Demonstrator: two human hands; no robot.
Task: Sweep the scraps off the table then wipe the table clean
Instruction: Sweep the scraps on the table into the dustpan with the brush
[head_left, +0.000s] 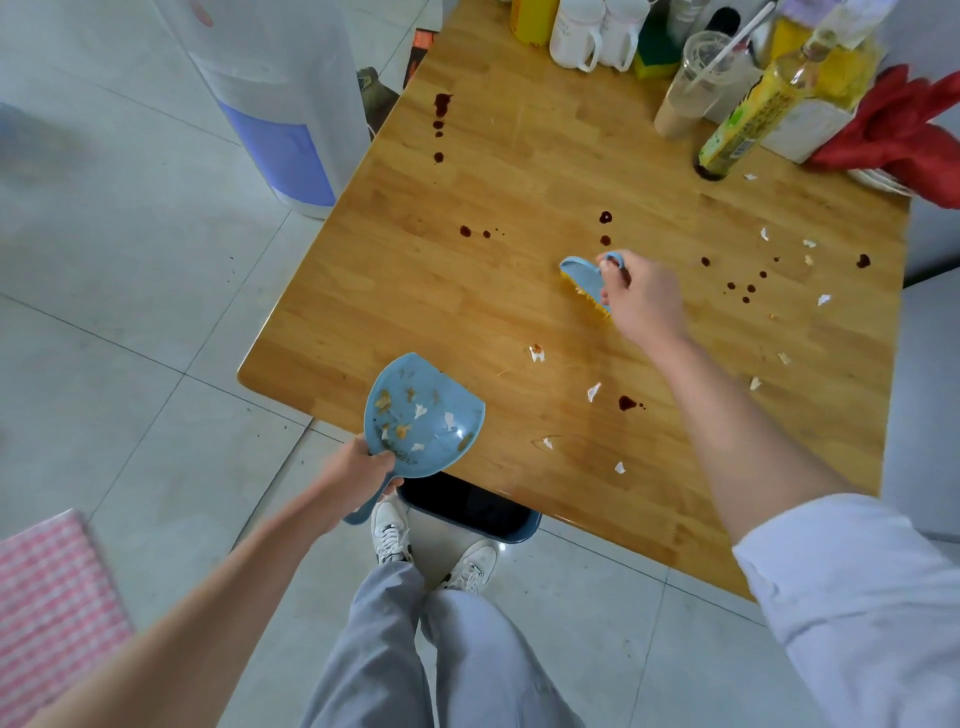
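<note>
**Desk:** What fills the frame from where you sit?

**Operator:** From my remote seat I see the wooden table (519, 171) first, running from the lower middle up to the top right, over a pale tiled floor (130, 260). A white and blue water dispenser (280, 104) stands on the floor just beside its left edge. A dark bin (467, 506) sits on the floor under the near edge, in front of the white shoes (389, 530).

**Desk:** And along the back of the table?

**Operator:** Two white mugs (592, 31), a clear cup with a straw (696, 83), a yellow-labelled bottle (753, 114) and a red cloth (904, 130), grouped at the far right corner.

**Desk:** The hands?

**Operator:** My left hand (358, 478) is curled round the handle of a blue dustpan (421, 415), held at the table's near left edge, tilted up. Brown and white bits lie inside it. My right hand (644, 301) grips a small blue brush (584, 278) with yellow bristles, fingers hooked through its handle loop, bristles down on the middle of the tabletop.

**Desk:** Where is the mess?

**Operator:** White paper scraps (594, 391) are scattered across the near and right parts of the table, well apart from one another. Dark red stains (441, 106) dot the surface: a line at the far left, more near the brush and to its right.
</note>
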